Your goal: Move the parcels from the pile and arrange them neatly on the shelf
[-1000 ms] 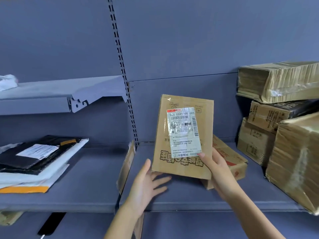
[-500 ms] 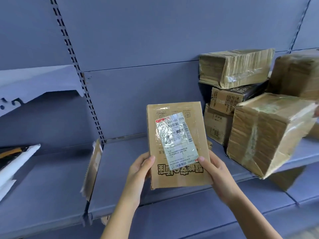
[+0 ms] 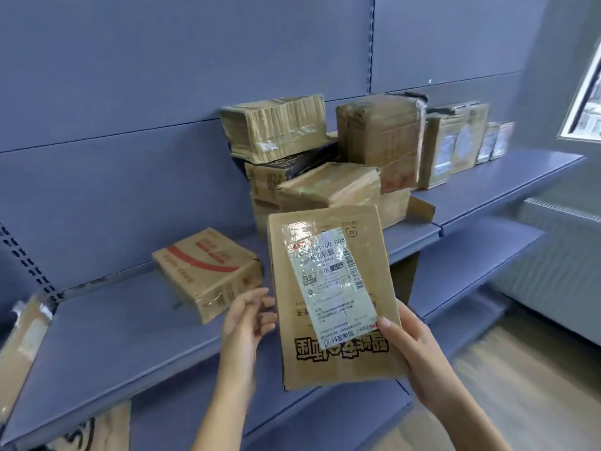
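Flat cardboard parcel [image 3: 335,301] with a white label was held upright in front of the blue shelf [image 3: 97,336], its lower right edge pinched by the right hand [image 3: 413,353]. The left hand [image 3: 247,317] hung open beside its left edge, blurred, contact unclear. Behind, a red-striped box [image 3: 208,271] lay on the shelf near a stack of taped boxes [image 3: 325,164].

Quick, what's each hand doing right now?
Left hand: open, fingers loose beside the flat parcel, gripping nothing.
Right hand: holds the flat parcel, thumb on its front.
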A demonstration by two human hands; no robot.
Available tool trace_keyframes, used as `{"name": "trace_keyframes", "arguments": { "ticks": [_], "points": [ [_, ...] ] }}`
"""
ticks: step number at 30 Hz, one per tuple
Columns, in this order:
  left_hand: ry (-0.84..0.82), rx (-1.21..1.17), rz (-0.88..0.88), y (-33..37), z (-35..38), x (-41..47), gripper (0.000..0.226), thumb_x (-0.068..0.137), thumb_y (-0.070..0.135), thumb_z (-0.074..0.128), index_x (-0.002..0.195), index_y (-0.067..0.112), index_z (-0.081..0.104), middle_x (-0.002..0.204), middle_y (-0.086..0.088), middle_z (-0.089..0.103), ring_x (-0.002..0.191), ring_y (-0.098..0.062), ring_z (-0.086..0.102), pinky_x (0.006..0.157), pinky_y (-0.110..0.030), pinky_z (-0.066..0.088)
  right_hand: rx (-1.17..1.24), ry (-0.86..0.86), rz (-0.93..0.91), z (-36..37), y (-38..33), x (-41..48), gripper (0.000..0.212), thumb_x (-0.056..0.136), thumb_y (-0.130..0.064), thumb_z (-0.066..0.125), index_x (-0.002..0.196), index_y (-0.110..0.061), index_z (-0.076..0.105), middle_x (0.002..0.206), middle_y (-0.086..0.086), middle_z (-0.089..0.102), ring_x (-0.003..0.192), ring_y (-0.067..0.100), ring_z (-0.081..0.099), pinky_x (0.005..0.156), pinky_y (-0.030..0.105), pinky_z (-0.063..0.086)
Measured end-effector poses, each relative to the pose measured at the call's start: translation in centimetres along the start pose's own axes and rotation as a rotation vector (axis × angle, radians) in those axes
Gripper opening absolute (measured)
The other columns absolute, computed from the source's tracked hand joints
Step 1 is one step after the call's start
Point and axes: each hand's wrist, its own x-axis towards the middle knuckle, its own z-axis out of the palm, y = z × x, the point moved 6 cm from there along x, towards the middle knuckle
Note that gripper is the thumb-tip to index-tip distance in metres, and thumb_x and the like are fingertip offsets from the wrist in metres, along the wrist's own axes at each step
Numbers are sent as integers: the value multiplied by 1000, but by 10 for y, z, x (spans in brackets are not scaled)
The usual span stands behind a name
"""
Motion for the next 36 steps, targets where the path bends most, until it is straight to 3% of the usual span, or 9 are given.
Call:
{"name": "trace_keyframes", "arguments": {
  "ticks": [5,9,12,15,18,24,29,33,36],
  "points": [
    [-120,74,-112,-49,88,-48,22,97,5,44,92,10,65,74,0,68,57,-8,60,54,-17,47,67,182,7,-95,-19,-52,39,80,-37,68,116,-23,67,117,11,70,103,24,69,71,28,57],
    [-167,114,-175,-83,158,-74,24,98,5,44,90,13,65,81,-2,67,65,-15,62,66,-27,47,29,354,-1,-179,-35,-101,40,80,-35,71,117,-21,66,116,11,70,100,22,69,70,25,56],
    [-292,150,-214,-110,234,-100,23,97,10,46,89,16,66,79,1,68,65,-13,63,69,-28,48,5,496,-22,-239,-51,-139,48,78,-41,69,121,-20,64,116,9,70,103,24,68,78,33,57],
    [-485,208,-244,-131,312,-129,20,96,11,46,95,9,66,90,-13,70,74,-24,64,72,-39,50,7,637,-41,-290,-62,-174,46,81,-39,67,122,-20,63,118,11,70,106,27,67,84,42,57],
    [-633,221,-275,-148,376,-145,22,94,11,45,101,3,64,98,-22,70,84,-36,64,82,-50,50,32,755,-71,-333,-73,-202,49,76,-45,70,120,-24,65,118,6,71,106,24,68,74,28,58],
    [-813,206,-358,-194,475,-141,21,96,9,45,92,15,65,80,-1,70,64,-10,65,72,-32,50,51,920,-105,-413,-80,-222,49,75,-50,70,119,-29,67,119,7,70,107,25,68,73,26,57],
    [-914,202,-397,-227,562,-103,20,96,8,46,95,13,65,81,-2,70,67,-14,64,69,-29,48,14,1021,-135,-479,-88,-191,46,79,-50,68,117,-26,66,118,9,70,103,27,69,71,29,57],
    [-997,193,-418,-239,641,-67,21,97,9,45,95,13,65,79,-2,70,69,-18,62,75,-33,46,-51,1074,-132,-535,-98,-160,53,76,-60,69,119,-30,65,118,7,70,105,33,65,76,42,48],
    [-1115,218,-400,-254,692,-54,20,98,13,45,101,12,65,92,-9,70,73,-19,63,75,-34,48,-45,1120,-127,-571,-100,-143,59,70,-61,73,118,-29,65,119,8,70,107,28,67,75,27,56]
  ]
}}
